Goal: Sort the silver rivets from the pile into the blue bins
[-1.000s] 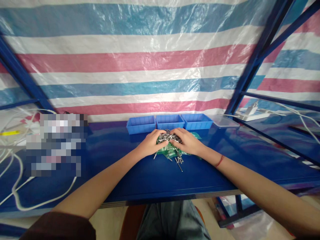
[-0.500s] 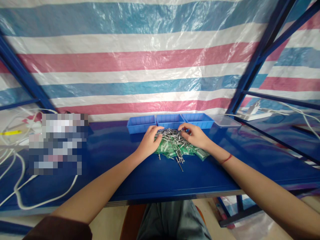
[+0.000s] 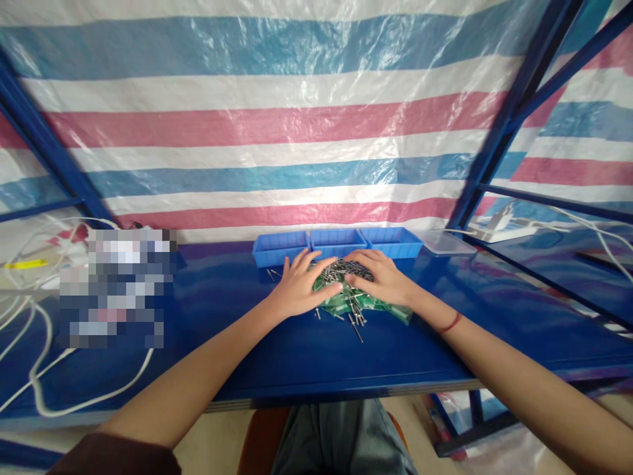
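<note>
A pile of thin silvery metal pieces (image 3: 353, 300) lies on green-and-clear plastic bags (image 3: 380, 304) at the middle of the blue table. My left hand (image 3: 302, 285) rests over the pile's left side with its fingers spread. On the right side, my right hand (image 3: 380, 277) lies over the metal pieces, fingers extended and thumb apart. Both thumbs point inward, with a small gap between them. Neither hand visibly grips anything. A few loose metal pieces lie in front of the pile and left of my left hand.
Three joined blue bins (image 3: 337, 241) stand just behind the pile. A clear plastic lid (image 3: 449, 242) lies to their right. White cables (image 3: 47, 330) and a blurred-out heap are at the left. A white power strip (image 3: 504, 227) is at the right, near blue frame posts.
My left hand has opened out and moved slightly right over the pile. My right hand has spread from a pinch. Some loose pieces now show left of the pile.
</note>
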Demonstrator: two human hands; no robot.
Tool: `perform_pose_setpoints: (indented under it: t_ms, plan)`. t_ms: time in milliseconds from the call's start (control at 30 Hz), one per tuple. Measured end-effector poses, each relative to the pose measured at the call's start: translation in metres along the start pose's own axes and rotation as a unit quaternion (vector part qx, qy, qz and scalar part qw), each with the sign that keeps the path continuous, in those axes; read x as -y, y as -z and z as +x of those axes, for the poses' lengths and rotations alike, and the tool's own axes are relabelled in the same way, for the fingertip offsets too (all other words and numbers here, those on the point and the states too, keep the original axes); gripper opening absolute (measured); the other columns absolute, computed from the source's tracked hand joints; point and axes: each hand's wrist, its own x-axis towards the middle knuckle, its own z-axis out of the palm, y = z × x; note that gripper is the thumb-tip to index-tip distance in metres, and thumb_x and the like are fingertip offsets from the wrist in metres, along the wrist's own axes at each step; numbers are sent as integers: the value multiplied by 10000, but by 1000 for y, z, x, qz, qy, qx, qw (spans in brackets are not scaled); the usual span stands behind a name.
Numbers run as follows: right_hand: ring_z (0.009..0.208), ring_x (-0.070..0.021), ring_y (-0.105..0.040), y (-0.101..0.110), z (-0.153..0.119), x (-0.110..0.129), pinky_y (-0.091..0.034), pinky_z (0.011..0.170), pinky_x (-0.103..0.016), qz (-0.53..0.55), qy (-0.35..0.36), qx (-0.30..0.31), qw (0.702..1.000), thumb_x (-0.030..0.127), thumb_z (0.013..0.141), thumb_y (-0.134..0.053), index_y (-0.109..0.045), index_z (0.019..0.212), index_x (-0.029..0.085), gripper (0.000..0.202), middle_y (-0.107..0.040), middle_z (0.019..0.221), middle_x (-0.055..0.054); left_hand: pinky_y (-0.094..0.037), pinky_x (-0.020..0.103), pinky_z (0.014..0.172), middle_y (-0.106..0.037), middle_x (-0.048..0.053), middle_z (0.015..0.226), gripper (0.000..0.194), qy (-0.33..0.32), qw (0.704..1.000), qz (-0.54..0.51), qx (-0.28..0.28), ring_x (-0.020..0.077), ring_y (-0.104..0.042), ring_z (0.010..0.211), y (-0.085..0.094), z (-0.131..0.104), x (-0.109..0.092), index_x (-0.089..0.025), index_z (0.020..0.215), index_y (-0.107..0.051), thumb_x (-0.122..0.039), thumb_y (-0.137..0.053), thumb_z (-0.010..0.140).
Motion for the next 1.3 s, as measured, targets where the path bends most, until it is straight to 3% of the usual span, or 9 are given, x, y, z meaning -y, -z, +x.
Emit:
perform_pose_setpoints:
  t_ms: [133, 300, 600, 733, 833, 933, 1133, 1233, 1300]
  plan:
    - [1084, -273, -512, 6, 25, -29, -383, 936, -442, -75, -26, -49, 996, 350, 860, -435, -573, 1151, 193, 359, -573, 1185, -112, -320, 404, 1028, -532, 110, 1249, 461, 19, 993, 59, -101, 239, -453, 1191, 11, 26, 28, -182, 1258, -477, -450, -352, 905]
    - [1135, -283, -473, -7, 44, -54, -326, 972, -489, -149, -36, 20, 988, 251, 855, -442, -594, 1140, 225, 324, -576, 1220, -86, -392, 381, 905, -654, 103, 1065, 357, 72, 988, 133, -27, 244, -580, 1021, 5, 49, 56, -164, 1033, -621, -382, -370, 903]
    - [1091, -238, -511, -17, 47, -69, -385, 957, -422, -71, -12, 11, 997, 192, 839, -423, -632, 1044, 185, 293, -628, 1117, -92, -317, 433, 924, -683, 56, 1012, 317, 48, 992, 116, -23, 233, -584, 995, 0, 47, 66, -219, 952, -623, -374, -350, 911]
    - [1113, -241, -520, -9, 43, -72, -403, 956, -421, -20, 1, -18, 1000, 220, 775, -499, -540, 1170, 203, 397, -568, 1219, -80, -323, 438, 929, -649, 73, 1072, 304, 43, 991, 112, -56, 250, -557, 1026, 1, 44, 62, -218, 1064, -589, -376, -397, 891]
    - [1061, -280, -556, -6, 37, -78, -444, 888, -430, -35, -89, -30, 995, 204, 718, -526, -479, 1221, 155, 508, -560, 1217, -138, -335, 430, 933, -571, 87, 1184, 392, 24, 989, 114, -87, 263, -512, 1084, -2, 43, 56, -255, 1236, -498, -381, -447, 868]
    - [995, -303, -589, -7, 33, -85, -410, 905, -471, -82, -145, -2, 986, 202, 738, -501, -544, 1135, 118, 409, -635, 1074, -167, -324, 438, 960, -521, 86, 1230, 383, 1, 991, 108, -84, 265, -477, 1122, -6, 45, 51, -285, 1239, -513, -384, -442, 875]
    - [1015, -264, -565, 14, 33, -67, -403, 920, -429, -85, -86, -42, 992, 141, 732, -487, -561, 1100, 114, 376, -626, 1090, -148, -307, 415, 1020, -510, 76, 1242, 350, -59, 991, 65, -105, 224, -440, 1166, 10, 44, 30, -246, 1177, -565, -368, -368, 914]
    - [861, -215, -607, 32, 22, -38, -471, 810, -371, 32, -56, 11, 998, 231, 795, -484, -600, 1004, 157, 250, -661, 928, -86, -343, 384, 1012, -566, 57, 1172, 356, -111, 993, -11, -30, 196, -478, 1135, 26, 30, 7, -262, 1167, -559, -398, -340, 921]
    - [897, -214, -601, 36, 9, -18, -481, 803, -362, 92, -12, 86, 992, 387, 816, -510, -595, 1052, 191, 319, -647, 996, -75, -342, 419, 1019, -526, 61, 1248, 423, -120, 991, -39, 42, 227, -456, 1177, 29, 15, -6, -298, 1232, -507, -497, -417, 869]
